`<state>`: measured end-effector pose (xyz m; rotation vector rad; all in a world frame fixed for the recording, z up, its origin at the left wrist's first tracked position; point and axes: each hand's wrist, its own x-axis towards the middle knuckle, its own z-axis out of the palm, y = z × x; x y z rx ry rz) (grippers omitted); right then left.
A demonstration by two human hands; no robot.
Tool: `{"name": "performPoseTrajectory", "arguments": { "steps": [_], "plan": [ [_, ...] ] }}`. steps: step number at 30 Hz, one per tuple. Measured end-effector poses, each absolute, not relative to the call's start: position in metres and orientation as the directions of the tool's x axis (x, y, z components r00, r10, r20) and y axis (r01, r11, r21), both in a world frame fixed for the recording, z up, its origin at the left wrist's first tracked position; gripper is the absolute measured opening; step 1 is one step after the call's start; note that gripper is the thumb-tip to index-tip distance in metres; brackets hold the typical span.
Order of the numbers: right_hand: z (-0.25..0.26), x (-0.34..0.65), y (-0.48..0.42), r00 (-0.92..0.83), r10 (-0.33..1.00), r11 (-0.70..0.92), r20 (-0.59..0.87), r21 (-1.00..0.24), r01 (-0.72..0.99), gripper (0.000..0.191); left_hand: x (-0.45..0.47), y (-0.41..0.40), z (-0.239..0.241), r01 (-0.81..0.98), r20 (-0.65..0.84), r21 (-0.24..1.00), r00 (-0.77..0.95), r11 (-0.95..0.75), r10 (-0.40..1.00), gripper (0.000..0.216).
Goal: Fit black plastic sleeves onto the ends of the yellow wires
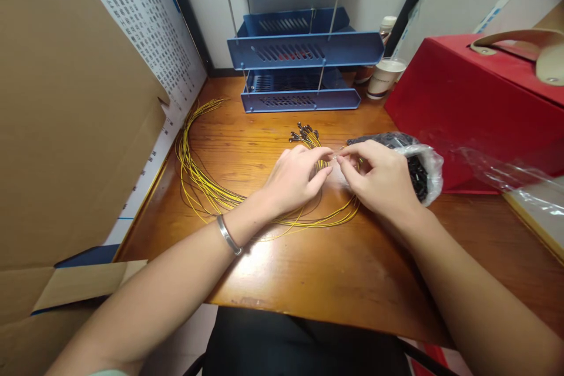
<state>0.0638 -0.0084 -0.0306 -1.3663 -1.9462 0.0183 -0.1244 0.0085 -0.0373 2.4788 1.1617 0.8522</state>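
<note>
My left hand (296,177) and my right hand (382,179) meet at the fingertips above the table. Both are closed in a pinch over something too small to make out. Below and around them runs a bundle of thin yellow and black wires (198,173), looping from the left side under my left wrist and curving up beside my right hand. Black and metal wire ends (304,132) are gathered just beyond my left fingers. Right behind my right hand lies a clear plastic bag (434,170) with many small black parts (416,176) in its open mouth.
At the back stands a blue tiered tray rack (304,51). A paper cup (384,79) and a bottle (388,26) are beside it. On the right sits a red box (476,117) with a beige handle; a large cardboard sheet (66,111) borders the left. The wooden table's (308,270) front edge faces me.
</note>
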Motion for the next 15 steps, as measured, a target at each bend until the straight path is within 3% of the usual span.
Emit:
{"name": "performPoseTrajectory", "arguments": {
  "steps": [5, 15],
  "plan": [
    [-0.0319, 0.0608, -0.0091, -0.264, 0.749, 0.563, 0.608, -0.373, 0.738, 0.008, -0.1248, 0.0096, -0.0403, 0.628, 0.437, 0.449, 0.466, -0.635, 0.769, 0.022],
    [-0.0291, 0.0573, -0.0116, -0.238, 0.754, 0.565, 0.613, -0.420, 0.710, 0.008, -0.1253, 0.0104, -0.0423, 0.608, 0.468, 0.457, 0.456, -0.649, 0.757, 0.017]
  ]
}}
